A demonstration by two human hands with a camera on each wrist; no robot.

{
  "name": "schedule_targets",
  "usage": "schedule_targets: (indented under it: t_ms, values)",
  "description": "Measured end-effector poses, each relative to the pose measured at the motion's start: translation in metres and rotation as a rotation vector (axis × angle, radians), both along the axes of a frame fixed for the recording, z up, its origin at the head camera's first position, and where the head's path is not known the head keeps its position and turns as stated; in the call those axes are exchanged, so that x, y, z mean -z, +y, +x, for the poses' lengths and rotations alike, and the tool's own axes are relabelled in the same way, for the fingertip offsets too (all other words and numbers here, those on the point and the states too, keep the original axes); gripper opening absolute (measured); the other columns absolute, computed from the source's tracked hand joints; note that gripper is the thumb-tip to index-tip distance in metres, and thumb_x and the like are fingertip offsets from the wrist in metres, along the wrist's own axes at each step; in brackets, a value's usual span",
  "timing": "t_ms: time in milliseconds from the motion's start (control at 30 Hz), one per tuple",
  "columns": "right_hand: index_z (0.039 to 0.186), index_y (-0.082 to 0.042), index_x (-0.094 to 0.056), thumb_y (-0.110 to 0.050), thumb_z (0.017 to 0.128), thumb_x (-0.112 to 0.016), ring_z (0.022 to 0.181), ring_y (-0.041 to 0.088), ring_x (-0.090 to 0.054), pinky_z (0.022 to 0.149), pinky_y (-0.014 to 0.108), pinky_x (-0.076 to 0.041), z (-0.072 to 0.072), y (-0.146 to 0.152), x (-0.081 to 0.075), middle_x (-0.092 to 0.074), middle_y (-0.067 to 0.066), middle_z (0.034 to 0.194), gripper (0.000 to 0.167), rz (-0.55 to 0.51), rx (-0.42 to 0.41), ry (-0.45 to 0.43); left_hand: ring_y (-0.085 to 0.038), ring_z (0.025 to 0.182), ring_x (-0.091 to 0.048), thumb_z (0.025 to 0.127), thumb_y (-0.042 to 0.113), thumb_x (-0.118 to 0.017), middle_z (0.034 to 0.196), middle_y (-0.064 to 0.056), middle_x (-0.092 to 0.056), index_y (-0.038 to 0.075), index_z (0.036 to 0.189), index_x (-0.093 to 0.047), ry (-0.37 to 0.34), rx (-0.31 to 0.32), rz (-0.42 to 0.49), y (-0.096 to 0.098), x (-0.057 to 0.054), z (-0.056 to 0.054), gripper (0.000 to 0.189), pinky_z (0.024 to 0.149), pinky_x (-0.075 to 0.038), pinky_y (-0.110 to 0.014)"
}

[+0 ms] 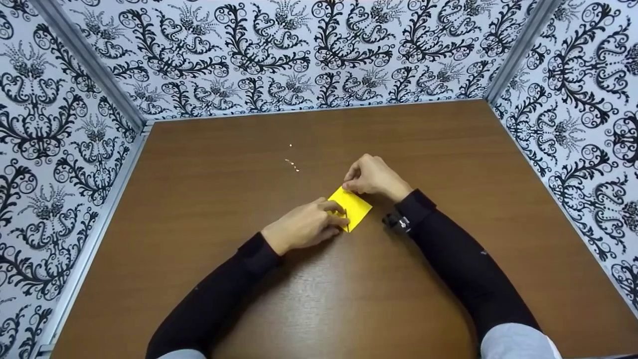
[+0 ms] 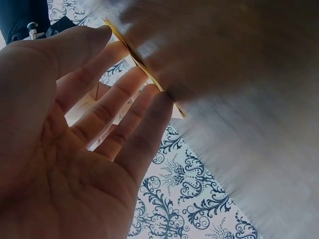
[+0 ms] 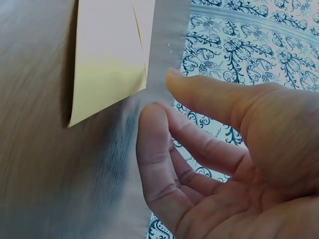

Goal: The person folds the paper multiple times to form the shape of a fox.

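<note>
A folded piece of yellow paper (image 1: 357, 205) lies on the brown table, its corners pointing up and down in the head view. My left hand (image 1: 306, 224) rests its fingertips on the paper's left part, fingers spread and slightly bent. In the left wrist view the paper (image 2: 132, 52) shows nearly edge-on under the fingertips of that hand (image 2: 89, 114). My right hand (image 1: 374, 177) is at the paper's far corner. Seen from the right wrist, this hand (image 3: 214, 149) has bent fingers, a gap between thumb and forefinger, and the paper (image 3: 107, 64) just beyond them, with a crease line.
Small bright specks (image 1: 292, 164) show on the table (image 1: 224, 149) beyond the left hand. Walls (image 1: 279, 55) with black scroll patterns stand on the back and both sides, joined by metal posts (image 1: 521, 50). A small black device (image 1: 397, 222) sits at the right wrist.
</note>
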State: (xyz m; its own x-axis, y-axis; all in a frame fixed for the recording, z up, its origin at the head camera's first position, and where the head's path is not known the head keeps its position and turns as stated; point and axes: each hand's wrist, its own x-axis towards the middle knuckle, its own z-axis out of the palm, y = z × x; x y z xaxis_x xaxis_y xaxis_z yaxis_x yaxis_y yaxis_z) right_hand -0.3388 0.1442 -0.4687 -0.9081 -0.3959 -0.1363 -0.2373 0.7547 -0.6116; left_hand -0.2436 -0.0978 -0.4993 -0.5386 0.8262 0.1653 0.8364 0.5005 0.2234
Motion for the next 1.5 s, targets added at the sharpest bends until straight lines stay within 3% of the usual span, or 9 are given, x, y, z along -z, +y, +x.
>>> schedule_targets:
  t_ms: [300, 667, 1067, 1500]
  values:
    - [0.111, -0.013, -0.093, -0.026, 0.102, -0.092, 0.085, 0.020, -0.075, 0.072, 0.026, -0.059, -0.003, -0.003, 0.004, -0.091, 0.008, 0.108, 0.016, 0.021, 0.008, -0.039, -0.034, 0.130, -0.074, 0.112, 0.017, -0.081, 0.145, -0.012, -0.078, 0.017, 0.137, -0.086, 0.001, -0.002, -0.022, 0.000, -0.001, 0.001, 0.025, 0.113, -0.066, -0.044]
    - [0.102, -0.010, -0.092, -0.022, 0.101, -0.093, 0.076, 0.017, -0.069, 0.067, 0.022, -0.056, -0.006, -0.005, 0.007, -0.087, 0.009, 0.100, 0.011, -0.012, 0.022, -0.036, -0.035, 0.129, -0.075, 0.110, 0.017, -0.083, 0.144, -0.011, -0.078, 0.017, 0.138, -0.086, 0.032, -0.005, -0.038, 0.000, -0.001, 0.001, 0.028, 0.112, -0.066, -0.042]
    - [0.114, -0.008, -0.092, -0.021, 0.105, -0.090, 0.073, 0.014, -0.068, 0.066, 0.021, -0.056, -0.010, -0.001, 0.008, -0.086, 0.009, 0.099, 0.016, -0.078, -0.022, -0.124, -0.033, 0.132, -0.074, 0.112, 0.018, -0.081, 0.147, -0.010, -0.077, 0.018, 0.138, -0.086, 0.002, -0.026, -0.044, 0.001, -0.001, 0.002, 0.027, 0.115, -0.065, -0.042]
    - [0.111, -0.007, -0.091, -0.018, 0.108, -0.087, 0.069, 0.012, -0.065, 0.064, 0.020, -0.056, -0.013, -0.002, 0.002, -0.084, 0.010, 0.097, 0.013, -0.050, -0.053, -0.102, -0.032, 0.135, -0.073, 0.112, 0.020, -0.081, 0.146, -0.011, -0.078, 0.017, 0.137, -0.086, 0.010, -0.038, -0.021, 0.000, -0.002, 0.005, 0.026, 0.112, -0.067, -0.043]
